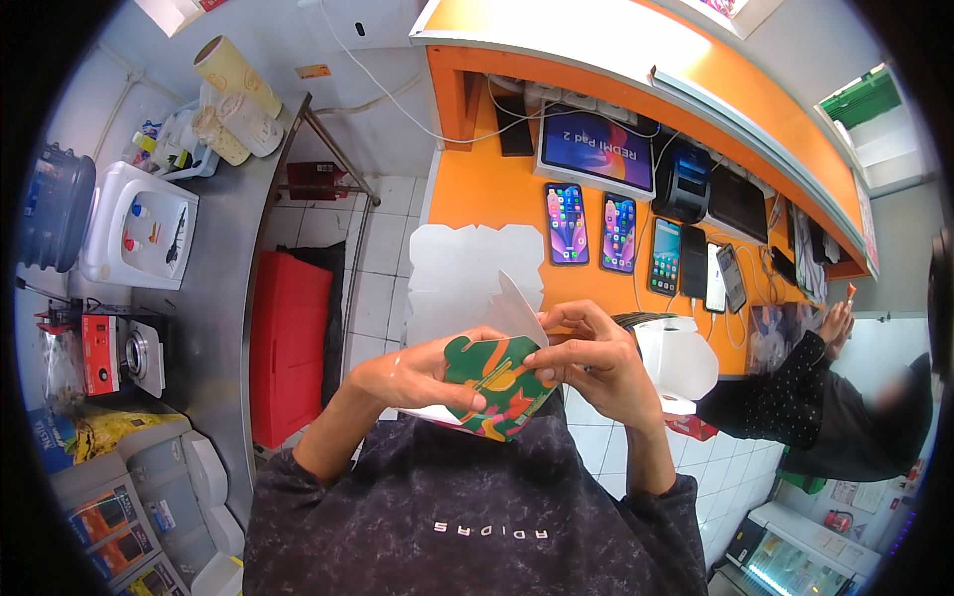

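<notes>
A partly folded cardboard food box [494, 372] is between my two hands, in front of my chest. Its outside is green with yellow, red and pink shapes, and its large unfolded flap [467, 268] is white inside. My left hand [422, 375] grips the box's left side, thumb lying across the printed panel. On the other side, my right hand [596, 356] pinches a corner, where a white side flap [519, 310] stands up. The undersides of the fingers and the bottom of the box are hidden.
Phones [566, 223] lie on the orange counter [477, 189] beneath a shelf, beside a tablet box [596, 149]. White open boxes [676, 363] sit right of my right hand. A co-worker [795, 407] stands at right. A steel table [214, 298] and red bin [288, 348] are left.
</notes>
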`<state>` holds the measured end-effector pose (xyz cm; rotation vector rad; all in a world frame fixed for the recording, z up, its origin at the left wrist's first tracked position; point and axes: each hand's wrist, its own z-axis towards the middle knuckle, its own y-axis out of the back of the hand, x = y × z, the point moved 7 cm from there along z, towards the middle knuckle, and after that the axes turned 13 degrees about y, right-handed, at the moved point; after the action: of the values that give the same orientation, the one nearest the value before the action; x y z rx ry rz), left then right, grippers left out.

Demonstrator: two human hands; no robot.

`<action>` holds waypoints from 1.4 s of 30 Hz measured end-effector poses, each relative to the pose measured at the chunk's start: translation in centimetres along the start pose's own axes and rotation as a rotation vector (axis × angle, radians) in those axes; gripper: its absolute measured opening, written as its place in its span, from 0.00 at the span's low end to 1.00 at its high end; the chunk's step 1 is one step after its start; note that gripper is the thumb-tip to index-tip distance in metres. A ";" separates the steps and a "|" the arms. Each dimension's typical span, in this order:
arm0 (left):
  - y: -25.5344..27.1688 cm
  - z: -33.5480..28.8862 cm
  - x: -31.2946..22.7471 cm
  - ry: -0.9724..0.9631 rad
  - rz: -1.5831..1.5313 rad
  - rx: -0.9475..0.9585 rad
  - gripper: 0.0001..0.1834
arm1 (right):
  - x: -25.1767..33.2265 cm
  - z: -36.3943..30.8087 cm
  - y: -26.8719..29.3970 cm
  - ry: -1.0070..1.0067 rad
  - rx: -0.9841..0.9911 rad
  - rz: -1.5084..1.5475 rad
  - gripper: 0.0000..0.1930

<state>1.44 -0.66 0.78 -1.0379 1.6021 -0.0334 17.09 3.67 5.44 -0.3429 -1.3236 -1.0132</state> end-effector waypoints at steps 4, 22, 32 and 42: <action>-0.1 -0.2 0.0 -0.043 -0.008 0.031 0.32 | -0.8 0.0 0.0 -0.007 -0.050 0.144 0.21; 0.3 -0.1 -1.5 -0.124 0.019 -0.005 0.32 | -0.7 -0.5 -1.1 0.165 -0.128 -0.092 0.18; -2.6 0.3 -3.3 -0.028 1.220 -0.395 0.23 | -5.4 -1.2 0.1 -0.220 -0.432 0.404 0.40; -6.4 -6.5 -7.8 -0.981 1.084 -0.929 0.26 | -8.9 -1.8 0.1 -0.235 -0.733 0.382 0.30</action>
<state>-0.47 -2.90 12.40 -0.4923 0.9975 1.7877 19.06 6.09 -3.13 -1.2510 -0.9887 -1.1193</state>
